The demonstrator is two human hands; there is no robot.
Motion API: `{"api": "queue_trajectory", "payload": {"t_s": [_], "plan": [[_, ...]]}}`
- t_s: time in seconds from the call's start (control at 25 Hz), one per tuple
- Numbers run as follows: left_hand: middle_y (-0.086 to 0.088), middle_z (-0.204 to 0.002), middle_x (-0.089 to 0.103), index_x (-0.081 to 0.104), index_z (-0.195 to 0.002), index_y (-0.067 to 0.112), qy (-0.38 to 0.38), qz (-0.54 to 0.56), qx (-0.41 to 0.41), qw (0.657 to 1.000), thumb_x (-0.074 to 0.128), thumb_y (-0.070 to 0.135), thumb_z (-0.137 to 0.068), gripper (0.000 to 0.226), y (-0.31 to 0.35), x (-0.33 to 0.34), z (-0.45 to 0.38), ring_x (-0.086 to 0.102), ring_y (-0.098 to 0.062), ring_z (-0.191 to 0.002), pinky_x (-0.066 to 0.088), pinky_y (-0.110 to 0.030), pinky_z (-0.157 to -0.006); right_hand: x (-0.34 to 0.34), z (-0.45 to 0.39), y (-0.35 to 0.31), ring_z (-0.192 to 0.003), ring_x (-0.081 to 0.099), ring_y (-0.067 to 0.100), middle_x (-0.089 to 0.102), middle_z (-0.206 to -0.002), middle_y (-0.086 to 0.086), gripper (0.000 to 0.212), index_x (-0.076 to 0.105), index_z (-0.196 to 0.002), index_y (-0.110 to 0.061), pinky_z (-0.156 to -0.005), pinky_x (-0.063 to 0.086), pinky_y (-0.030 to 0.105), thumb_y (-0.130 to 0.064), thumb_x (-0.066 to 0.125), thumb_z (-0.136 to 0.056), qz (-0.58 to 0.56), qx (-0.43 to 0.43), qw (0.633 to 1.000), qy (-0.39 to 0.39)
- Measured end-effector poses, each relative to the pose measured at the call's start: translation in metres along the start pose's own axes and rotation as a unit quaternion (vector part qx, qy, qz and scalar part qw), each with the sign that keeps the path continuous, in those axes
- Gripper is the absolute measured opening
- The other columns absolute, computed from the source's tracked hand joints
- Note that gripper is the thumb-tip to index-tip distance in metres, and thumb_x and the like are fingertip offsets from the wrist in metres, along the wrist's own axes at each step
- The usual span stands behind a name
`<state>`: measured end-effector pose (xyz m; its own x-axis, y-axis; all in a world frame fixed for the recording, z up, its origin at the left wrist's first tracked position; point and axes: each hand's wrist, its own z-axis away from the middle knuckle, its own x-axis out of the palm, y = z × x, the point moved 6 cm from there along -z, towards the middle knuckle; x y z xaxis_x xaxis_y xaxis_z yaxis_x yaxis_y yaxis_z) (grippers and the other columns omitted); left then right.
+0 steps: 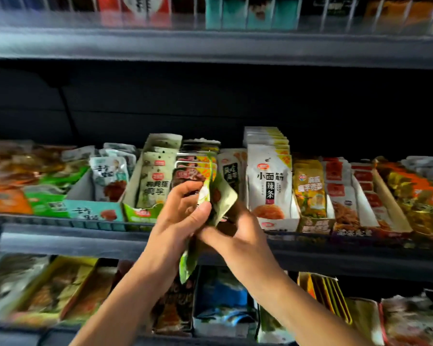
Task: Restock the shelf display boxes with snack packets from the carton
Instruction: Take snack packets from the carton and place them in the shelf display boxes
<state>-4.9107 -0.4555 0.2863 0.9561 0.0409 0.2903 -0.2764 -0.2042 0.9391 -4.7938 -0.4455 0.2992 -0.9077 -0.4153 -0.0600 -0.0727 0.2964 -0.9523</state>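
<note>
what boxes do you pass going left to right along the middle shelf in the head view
teal box → green box → hands' green packets → white box → yellow packets → red-label packets

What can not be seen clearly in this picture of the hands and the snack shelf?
- Carton: not in the head view at all.
- Green packets: how many there are; the left hand and right hand cover them.
- Display box behind the hands: its front is hidden.
- Lower shelf packets: blurred, print unreadable.
- Top shelf boxes: cut by the upper edge.
</note>
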Motion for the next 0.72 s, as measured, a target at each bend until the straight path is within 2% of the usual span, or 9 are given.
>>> {"api": "queue_trajectory", "payload": {"t_s": [0.08,0.16,0.24,0.32,0.4,0.44,0.52,0.64,0.72], "plan": [[-0.009,-0.123,0.066,0.062,-0.125,0.028,-0.012,0.029,-0.026,0.999,0.069,0.023,-0.086,0.040,0.010,-0.026,0.007,0.064,-0.033,-0.111,0.055,-0.041,-0.083,0.025,-0.002,0.000,-0.104,0.070,0.019,0.075,-0.109,0.004,0.026,0.070,-0.112,-0.016,-0.093,0.055,0.036,-0.010,0.069,-0.086,-0.141,0.051,0.988,-0.025],[-0.010,-0.126,0.066,0.065,-0.125,0.030,0.026,0.030,-0.032,0.999,0.073,0.009,-0.077,0.052,0.014,-0.054,0.013,0.066,-0.034,-0.109,0.057,-0.043,-0.084,0.032,-0.007,0.012,-0.095,0.072,0.023,0.076,-0.105,0.010,0.022,0.074,-0.101,-0.014,-0.087,0.056,0.041,-0.014,0.067,-0.080,-0.242,0.123,0.962,0.007],[-0.015,-0.118,0.068,0.065,-0.120,0.027,0.124,0.006,-0.004,0.992,0.078,0.002,-0.062,0.064,0.021,-0.090,0.019,0.071,-0.032,-0.093,0.060,-0.043,-0.073,0.035,-0.015,0.026,-0.086,0.073,0.022,0.076,-0.099,0.011,0.019,0.074,-0.096,-0.013,-0.081,0.056,0.042,-0.010,0.066,-0.079,-0.247,0.164,0.953,0.066],[-0.017,-0.105,0.068,0.057,-0.115,0.020,0.193,-0.029,0.018,0.981,0.083,0.000,-0.057,0.066,0.030,-0.121,0.025,0.072,-0.024,-0.078,0.060,-0.038,-0.060,0.031,-0.025,0.032,-0.084,0.074,0.021,0.077,-0.098,0.008,0.020,0.072,-0.099,-0.014,-0.080,0.058,0.042,-0.005,0.065,-0.083,-0.221,0.167,0.953,0.124],[-0.006,-0.090,0.071,0.051,-0.107,0.018,0.230,-0.135,0.038,0.963,0.086,-0.005,-0.061,0.062,0.045,-0.149,0.031,0.072,-0.012,-0.066,0.056,-0.029,-0.050,0.019,-0.039,0.025,-0.087,0.074,0.020,0.077,-0.101,0.005,0.021,0.071,-0.101,-0.017,-0.078,0.061,0.044,-0.006,0.065,-0.085,-0.201,0.139,0.954,0.176],[0.000,-0.087,0.072,0.051,-0.105,0.020,0.231,-0.202,0.042,0.951,0.087,-0.005,-0.063,0.060,0.051,-0.160,0.031,0.072,-0.008,-0.065,0.056,-0.026,-0.050,0.011,-0.047,0.016,-0.088,0.074,0.019,0.077,-0.101,0.004,0.021,0.071,-0.101,-0.019,-0.075,0.061,0.043,-0.008,0.065,-0.084,-0.188,0.115,0.958,0.182],[0.003,-0.093,0.073,0.052,-0.102,0.026,0.193,-0.281,0.046,0.939,0.088,-0.002,-0.063,0.060,0.062,-0.170,0.030,0.073,-0.010,-0.073,0.060,-0.030,-0.059,0.007,-0.062,-0.005,-0.091,0.073,0.017,0.077,-0.101,0.002,0.024,0.070,-0.101,-0.019,-0.071,0.062,0.038,-0.011,0.066,-0.079,-0.163,0.067,0.977,0.120],[0.006,-0.103,0.066,0.048,-0.106,0.034,0.109,-0.356,0.065,0.926,0.082,-0.003,-0.069,0.062,0.075,-0.169,0.030,0.072,-0.015,-0.081,0.061,-0.032,-0.065,0.039,-0.073,-0.021,-0.094,0.072,0.017,0.076,-0.103,0.005,0.034,0.067,-0.108,-0.013,-0.075,0.059,0.029,-0.008,0.067,-0.075,-0.045,0.043,0.996,-0.063],[-0.002,-0.105,0.065,0.046,-0.112,0.029,0.074,-0.320,0.102,0.939,0.079,-0.004,-0.074,0.060,0.079,-0.160,0.031,0.071,-0.025,-0.081,0.060,-0.038,-0.062,0.066,-0.075,-0.016,-0.093,0.072,0.015,0.076,-0.102,0.005,0.033,0.067,-0.109,-0.009,-0.074,0.056,0.023,-0.005,0.069,-0.076,0.047,0.045,0.991,-0.118]]}}
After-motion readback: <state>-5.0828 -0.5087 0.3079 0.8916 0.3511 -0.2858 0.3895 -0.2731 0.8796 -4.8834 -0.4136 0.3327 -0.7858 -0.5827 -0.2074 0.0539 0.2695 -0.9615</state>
